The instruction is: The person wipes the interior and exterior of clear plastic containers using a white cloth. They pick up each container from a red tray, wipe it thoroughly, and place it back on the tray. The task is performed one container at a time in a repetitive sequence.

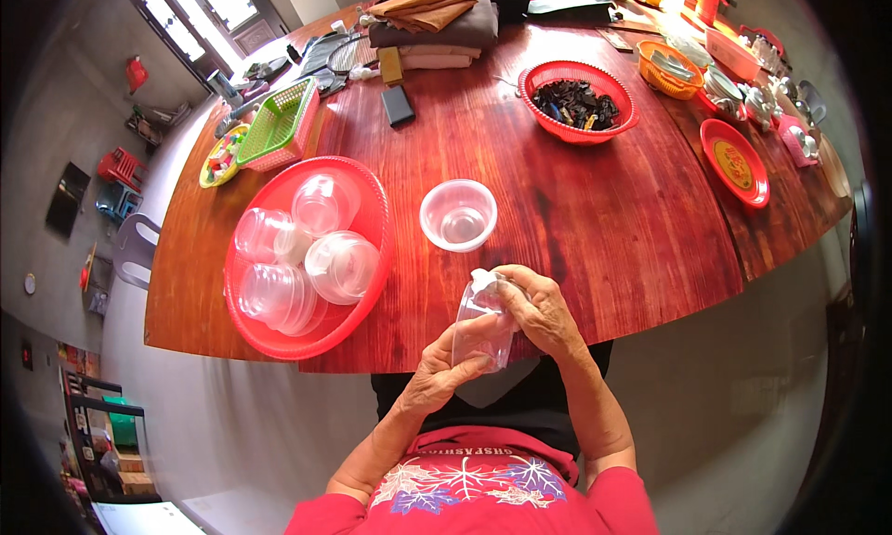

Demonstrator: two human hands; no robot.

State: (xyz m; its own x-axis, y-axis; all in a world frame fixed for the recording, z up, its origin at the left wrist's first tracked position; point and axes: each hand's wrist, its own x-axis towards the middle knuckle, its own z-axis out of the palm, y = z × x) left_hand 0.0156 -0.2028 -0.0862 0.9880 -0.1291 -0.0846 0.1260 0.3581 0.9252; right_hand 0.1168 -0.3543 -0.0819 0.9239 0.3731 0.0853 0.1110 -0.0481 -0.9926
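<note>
My left hand point(441, 368) grips a clear plastic container point(503, 347), tilted on its side just off the table's near edge. My right hand point(546, 317) is closed on a piece of white tissue or cloth point(482, 280), pressed against the container's upper rim. Beyond my hands, a round clear plastic bowl point(458, 216) stands upright on the table. To the left, several clear bowls point(342, 267), some of them nested in stacks, lie in a big red round tray point(375, 201).
The reddish wooden table point(595, 238) carries a red basket point(627, 126) of dark scraps, an orange basket point(650, 80), a red oval plate point(755, 196) and a green basket point(295, 98). A dark phone-like slab point(398, 107) lies near folded cloths point(437, 38).
</note>
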